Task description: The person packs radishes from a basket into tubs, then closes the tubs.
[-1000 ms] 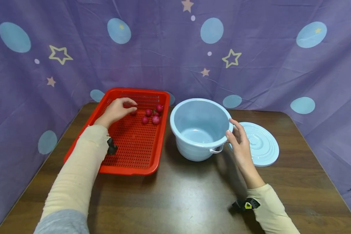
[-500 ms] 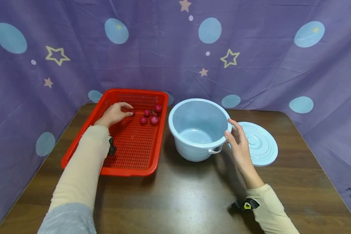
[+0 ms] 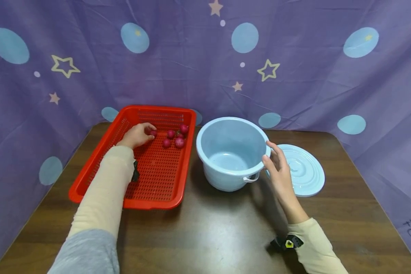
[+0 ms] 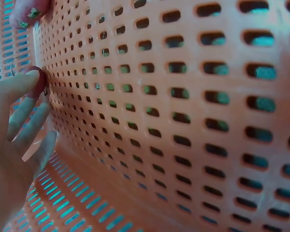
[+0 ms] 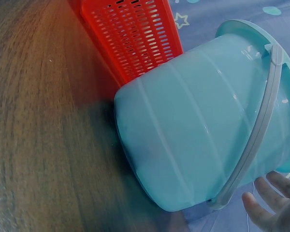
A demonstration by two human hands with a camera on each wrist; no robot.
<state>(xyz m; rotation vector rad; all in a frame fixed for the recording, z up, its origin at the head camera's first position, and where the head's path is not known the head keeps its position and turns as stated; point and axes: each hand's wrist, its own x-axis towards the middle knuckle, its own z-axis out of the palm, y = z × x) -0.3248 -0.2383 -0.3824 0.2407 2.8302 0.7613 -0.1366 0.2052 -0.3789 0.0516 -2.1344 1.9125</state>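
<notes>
In the head view my left hand (image 3: 137, 136) is inside the red basket (image 3: 183, 179) and pinches a radish (image 3: 153, 133) between thumb and fingers. The left wrist view shows that radish (image 4: 37, 86) at the thumb tip, close to the perforated basket surface. Several more radishes (image 3: 179, 142) lie together on the basket's right side. My right hand (image 3: 280, 173) touches the rim of a light blue bucket (image 3: 226, 182) with thumb and fingertips. In the right wrist view the fingers of this hand (image 5: 275, 205) are spread and relaxed beside the bucket (image 5: 193, 125).
A light blue round lid (image 3: 305, 171) lies on the wooden table (image 3: 212, 236), right of the bucket and partly behind my right hand. The bucket's handle (image 5: 261, 125) hangs down its side. A purple patterned curtain (image 3: 191, 76) rises behind the table.
My left hand has moved slightly down and closed its thumb and fingers on the radish, previously apart from it. My right hand stays at the bucket rim. The view has shifted a little.
</notes>
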